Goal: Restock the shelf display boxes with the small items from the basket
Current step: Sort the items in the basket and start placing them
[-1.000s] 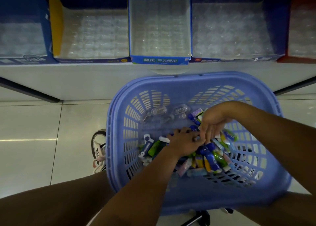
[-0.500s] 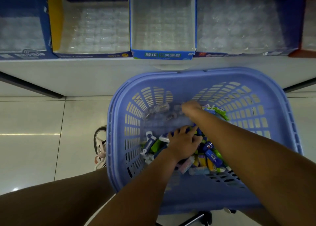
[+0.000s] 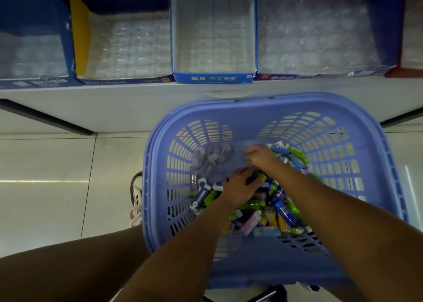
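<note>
**Both hands deep in the basket below the shelf**

Nearest to us, a bare leg (image 3: 68,267) crosses the lower left corner. Our two forearms reach forward past it into the blue basket (image 3: 251,100), a slotted plastic tub right in front of us. A black frame (image 3: 272,295) shows under its near edge.

Inside, the small items (image 3: 281,210) are heaped over the right and near part of the bottom, in blue, green, yellow and pink wrappers. Our left hand (image 3: 239,187) lies palm down on the heap with its fingers curled over a blue and green piece. We cannot tell whether it truly grips that piece. Just beyond, our right hand (image 3: 261,157) is bent at the knuckles, fingertips pointing down. We cannot tell whether they pinch anything. A few clear capsules (image 3: 210,157) lie just to its left.

Left of the basket a shoe (image 3: 136,196) rests on the pale, glossy floor tiles (image 3: 45,164), which carry a thin streak of reflected light. Beyond them the white shelf (image 3: 103,102) stands in dim light, with a dark rail (image 3: 45,118) slanting below it.

Display boxes stand in a row on the shelf. The middle box (image 3: 214,78), white inside with Chinese characters on its blue front, is straight beyond the basket. A yellow-sided box (image 3: 123,50) is on its left and a wide blue box (image 3: 320,38) on its right, both lined with clear rounded pieces.
</note>
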`<state>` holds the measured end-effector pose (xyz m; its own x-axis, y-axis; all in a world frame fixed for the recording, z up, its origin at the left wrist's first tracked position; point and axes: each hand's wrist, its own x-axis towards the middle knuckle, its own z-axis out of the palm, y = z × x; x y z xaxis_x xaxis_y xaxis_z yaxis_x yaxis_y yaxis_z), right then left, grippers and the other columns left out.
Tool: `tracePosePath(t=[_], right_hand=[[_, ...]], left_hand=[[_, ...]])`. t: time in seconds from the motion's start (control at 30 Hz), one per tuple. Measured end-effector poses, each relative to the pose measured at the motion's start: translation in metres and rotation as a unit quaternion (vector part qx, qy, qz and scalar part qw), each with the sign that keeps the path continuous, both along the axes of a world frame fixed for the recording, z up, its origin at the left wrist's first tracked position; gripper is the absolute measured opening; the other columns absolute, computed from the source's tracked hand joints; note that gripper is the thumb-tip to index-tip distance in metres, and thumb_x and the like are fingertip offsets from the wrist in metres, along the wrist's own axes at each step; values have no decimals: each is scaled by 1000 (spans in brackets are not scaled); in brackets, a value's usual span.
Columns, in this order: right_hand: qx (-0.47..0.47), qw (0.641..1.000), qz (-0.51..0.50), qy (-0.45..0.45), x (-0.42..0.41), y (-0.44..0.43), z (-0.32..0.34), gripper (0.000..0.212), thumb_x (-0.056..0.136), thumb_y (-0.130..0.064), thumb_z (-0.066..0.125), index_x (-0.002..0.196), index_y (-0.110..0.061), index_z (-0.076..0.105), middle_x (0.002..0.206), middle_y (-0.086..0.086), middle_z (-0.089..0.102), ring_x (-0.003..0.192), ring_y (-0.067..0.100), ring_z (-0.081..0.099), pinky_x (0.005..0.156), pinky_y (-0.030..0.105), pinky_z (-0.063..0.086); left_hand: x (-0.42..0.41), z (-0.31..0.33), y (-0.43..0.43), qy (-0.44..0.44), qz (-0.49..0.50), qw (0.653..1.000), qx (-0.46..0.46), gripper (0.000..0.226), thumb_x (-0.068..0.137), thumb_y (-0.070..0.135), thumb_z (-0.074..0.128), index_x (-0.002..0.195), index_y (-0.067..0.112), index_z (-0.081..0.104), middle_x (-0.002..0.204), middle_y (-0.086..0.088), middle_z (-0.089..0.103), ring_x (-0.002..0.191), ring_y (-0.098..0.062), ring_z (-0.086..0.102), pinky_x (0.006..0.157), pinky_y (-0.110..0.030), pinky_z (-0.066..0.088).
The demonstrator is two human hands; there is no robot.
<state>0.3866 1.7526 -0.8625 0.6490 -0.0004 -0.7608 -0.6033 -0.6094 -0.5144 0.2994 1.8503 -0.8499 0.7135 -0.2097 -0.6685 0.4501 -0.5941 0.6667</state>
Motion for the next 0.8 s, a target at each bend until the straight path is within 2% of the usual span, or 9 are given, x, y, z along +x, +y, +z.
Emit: tracePosePath(t=[0.07, 0.13, 0.2, 0.27, 0.33, 0.43, 0.5, 0.67, 0.8], right_hand=[[-33, 998, 8, -61, -6, -12, -5, 19, 89, -6, 56, 103, -8, 68, 113, 14, 66, 105, 31, 62, 92, 35, 50], [-53, 988, 60, -129, -10, -15, -4, 17, 88, -6, 57, 100, -9, 67, 107, 10, 68, 99, 26, 63, 82, 26, 48], [-76, 966, 148, -197, -10, -10, 2, 21, 87, -7, 57, 106, -9, 65, 111, 12, 65, 101, 27, 62, 84, 28, 46], [-91, 928, 252, -259, -8, 4, 11, 29, 90, -7, 53, 118, -10, 61, 121, 13, 59, 110, 30, 56, 91, 36, 44], [-73, 893, 347, -277, -8, 24, 18, 40, 91, -4, 49, 131, -12, 51, 133, 14, 52, 122, 31, 47, 97, 40, 43], [-57, 855, 464, -226, -7, 52, 21, 62, 91, -1, 49, 147, -17, 28, 150, 9, 34, 133, 27, 38, 105, 40, 39], [-63, 848, 482, -209, -6, 61, 20, 61, 94, -7, 49, 149, -18, 24, 153, 7, 30, 136, 27, 36, 109, 39, 35], [-107, 845, 462, -247, 0, 66, 11, 47, 95, -12, 48, 140, -10, 37, 143, 11, 43, 128, 26, 43, 104, 33, 35], [-96, 852, 446, -256, 0, 64, 3, 41, 96, -10, 44, 137, -12, 42, 141, 10, 46, 125, 26, 46, 103, 32, 38]], left_hand=[[0, 8, 7, -5, 22, 999, -31, 48, 99, 40, 44, 144, 24, 38, 146, -6, 39, 131, -25, 41, 110, -46, 33], [5, 19, 21, -17, -6, 1000, -8, 43, 100, 29, 44, 141, 15, 44, 140, -13, 46, 125, -28, 46, 105, -43, 39], [13, 25, 39, -62, -19, 995, 76, 34, 98, 20, 46, 129, 8, 53, 126, -18, 55, 112, -34, 54, 95, -44, 45], [22, 30, 58, -111, 32, 973, 200, 34, 96, 15, 46, 128, 6, 51, 123, -19, 52, 107, -36, 55, 90, -45, 48], [28, 32, 73, -114, 79, 952, 274, 39, 95, 11, 49, 132, 4, 43, 132, -16, 42, 116, -34, 47, 94, -42, 45], [33, 29, 77, -71, 26, 938, 339, 44, 96, 9, 49, 137, 4, 33, 140, -14, 35, 128, -28, 38, 99, -38, 41], [38, 26, 74, -59, 4, 929, 365, 44, 97, 10, 46, 137, 5, 30, 140, -14, 34, 127, -27, 39, 97, -37, 43], [38, 10, 73, -99, -60, 897, 427, 42, 97, 7, 39, 137, 0, 27, 141, -18, 31, 128, -30, 34, 99, -33, 38], [35, 2, 73, -131, -10, 903, 409, 41, 96, 3, 37, 136, 4, 30, 137, -15, 34, 124, -28, 38, 98, -32, 38]])
